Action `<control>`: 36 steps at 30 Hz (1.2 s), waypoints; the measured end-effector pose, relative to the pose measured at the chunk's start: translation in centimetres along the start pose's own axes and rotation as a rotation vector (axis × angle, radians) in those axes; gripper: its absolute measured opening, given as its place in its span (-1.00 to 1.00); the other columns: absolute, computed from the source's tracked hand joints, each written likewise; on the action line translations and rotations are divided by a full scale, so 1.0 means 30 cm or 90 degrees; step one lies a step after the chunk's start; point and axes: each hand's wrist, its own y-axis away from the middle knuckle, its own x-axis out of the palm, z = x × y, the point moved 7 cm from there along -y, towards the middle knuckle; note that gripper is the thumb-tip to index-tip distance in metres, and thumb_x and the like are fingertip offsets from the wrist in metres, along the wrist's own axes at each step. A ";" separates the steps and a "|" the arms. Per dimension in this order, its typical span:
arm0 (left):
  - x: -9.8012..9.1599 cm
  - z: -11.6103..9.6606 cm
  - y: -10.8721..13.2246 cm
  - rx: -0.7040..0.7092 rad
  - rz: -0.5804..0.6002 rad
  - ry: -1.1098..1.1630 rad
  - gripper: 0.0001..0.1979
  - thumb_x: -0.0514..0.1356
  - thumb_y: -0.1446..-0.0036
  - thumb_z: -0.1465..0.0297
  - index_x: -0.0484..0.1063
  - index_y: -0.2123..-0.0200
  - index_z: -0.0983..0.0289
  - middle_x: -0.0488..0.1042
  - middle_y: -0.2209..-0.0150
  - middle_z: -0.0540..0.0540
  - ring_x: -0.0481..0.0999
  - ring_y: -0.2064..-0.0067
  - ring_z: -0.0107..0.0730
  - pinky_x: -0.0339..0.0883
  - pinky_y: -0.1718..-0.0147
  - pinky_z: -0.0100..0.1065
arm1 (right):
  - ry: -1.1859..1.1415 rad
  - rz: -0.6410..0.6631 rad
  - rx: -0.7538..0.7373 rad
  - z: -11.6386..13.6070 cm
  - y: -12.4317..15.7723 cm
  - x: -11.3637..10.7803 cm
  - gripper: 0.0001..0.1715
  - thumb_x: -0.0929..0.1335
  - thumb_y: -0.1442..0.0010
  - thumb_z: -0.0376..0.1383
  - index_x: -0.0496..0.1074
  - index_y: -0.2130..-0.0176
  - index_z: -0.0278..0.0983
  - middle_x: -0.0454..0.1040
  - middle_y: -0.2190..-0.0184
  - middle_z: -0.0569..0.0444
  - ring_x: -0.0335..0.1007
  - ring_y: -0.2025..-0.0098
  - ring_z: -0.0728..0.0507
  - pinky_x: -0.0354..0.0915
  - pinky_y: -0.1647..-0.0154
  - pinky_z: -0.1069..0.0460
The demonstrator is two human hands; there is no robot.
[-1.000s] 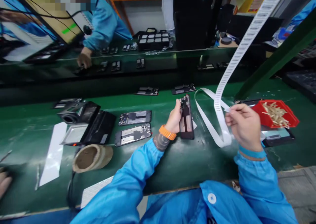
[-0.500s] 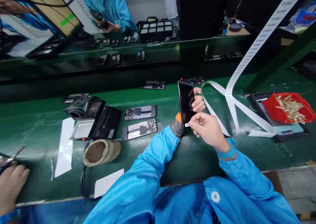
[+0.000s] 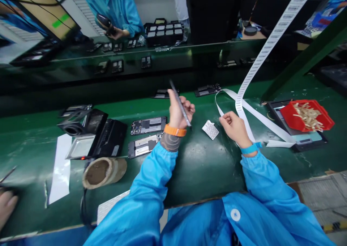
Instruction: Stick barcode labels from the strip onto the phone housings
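My left hand [image 3: 177,110] is raised above the green bench and grips a thin dark phone panel [image 3: 180,103] seen edge-on. An orange band sits on that wrist. My right hand [image 3: 234,127] hovers just right of a small white label sheet [image 3: 210,129] lying on the bench; its fingers are curled loosely and nothing shows in them. A long white label strip [image 3: 260,47] hangs from the upper right and loops on the bench beside that hand.
Two phone frames [image 3: 148,134] lie left of my left hand, beside a black device [image 3: 92,134] and a tape roll [image 3: 104,170]. A red bin of small parts [image 3: 307,115] stands right. Another person's hand [image 3: 7,204] shows at lower left; a co-worker stands beyond the far conveyor.
My right hand has come off the phone panel and moved right toward the strip. My left hand has turned the panel edge-on and shifted left. The small label sheet now shows on the bench.
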 end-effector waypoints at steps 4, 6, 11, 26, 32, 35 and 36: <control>-0.102 -0.192 0.016 0.127 -0.137 -0.013 -0.38 -0.09 -0.33 -0.15 0.31 0.44 0.25 0.58 0.39 0.12 0.64 0.23 -0.28 0.51 0.12 -0.24 | 0.055 0.123 -0.167 -0.038 -0.035 0.104 -0.65 0.38 -0.18 -0.29 0.47 0.03 -0.31 0.53 0.03 -0.17 0.48 0.03 -0.28 0.36 -0.04 -0.21; -0.105 -0.247 0.023 0.160 -0.124 -0.039 -0.38 -0.10 -0.37 -0.11 0.42 0.33 0.29 0.61 0.35 0.12 0.62 0.21 -0.30 0.49 0.02 -0.20 | 0.048 0.170 -0.232 -0.020 -0.034 0.152 -0.54 0.38 -0.19 -0.30 0.43 -0.09 -0.31 0.42 -0.17 -0.23 0.35 -0.18 -0.33 0.26 -0.20 -0.28; -0.007 -0.293 0.053 0.218 0.095 0.019 -0.30 -0.17 -0.38 -0.12 0.48 0.09 0.34 0.63 0.11 0.14 0.56 0.01 -0.24 0.42 -0.11 -0.03 | 0.008 0.226 -0.203 0.001 -0.037 0.186 -0.89 0.37 -0.22 -0.30 0.48 0.22 -0.26 0.56 0.20 -0.04 0.44 0.13 -0.20 0.35 0.04 -0.12; 0.069 0.122 0.191 -0.187 0.501 -0.387 -0.28 0.42 -0.01 0.05 0.46 -0.12 0.39 0.59 0.20 0.34 0.63 0.30 -0.09 0.51 0.34 -0.24 | -0.194 0.019 -0.074 0.032 0.006 -0.085 -0.84 0.42 -0.22 -0.19 0.47 0.30 -0.25 0.51 0.42 0.11 0.39 0.41 -0.07 0.32 0.38 0.02; 0.063 0.138 0.185 -0.200 0.480 -0.428 -0.37 0.41 -0.05 0.05 0.52 -0.02 0.40 0.59 0.24 0.31 0.63 0.33 -0.17 0.50 0.37 -0.31 | -0.004 0.017 -0.258 0.108 0.023 -0.116 -0.91 0.35 -0.28 -0.36 0.47 0.19 -0.22 0.52 0.21 0.00 0.43 0.21 -0.16 0.38 0.19 -0.08; 0.049 0.160 0.168 -0.235 0.447 -0.407 -0.36 0.33 -0.10 -0.03 0.51 -0.02 0.39 0.61 0.23 0.32 0.64 0.35 -0.16 0.51 0.40 -0.31 | 0.092 -0.016 -0.315 0.129 0.034 -0.106 -0.86 0.32 -0.29 -0.42 0.44 0.27 -0.21 0.50 0.26 -0.01 0.41 0.15 -0.21 0.37 0.11 -0.13; 0.045 0.168 0.162 -0.259 0.432 -0.384 -0.34 0.28 -0.14 -0.07 0.50 -0.05 0.38 0.61 0.24 0.31 0.65 0.35 -0.14 0.52 0.40 -0.30 | 0.109 -0.030 -0.320 0.129 0.036 -0.102 -0.85 0.31 -0.30 -0.43 0.43 0.28 -0.21 0.50 0.27 -0.02 0.41 0.16 -0.21 0.36 0.12 -0.13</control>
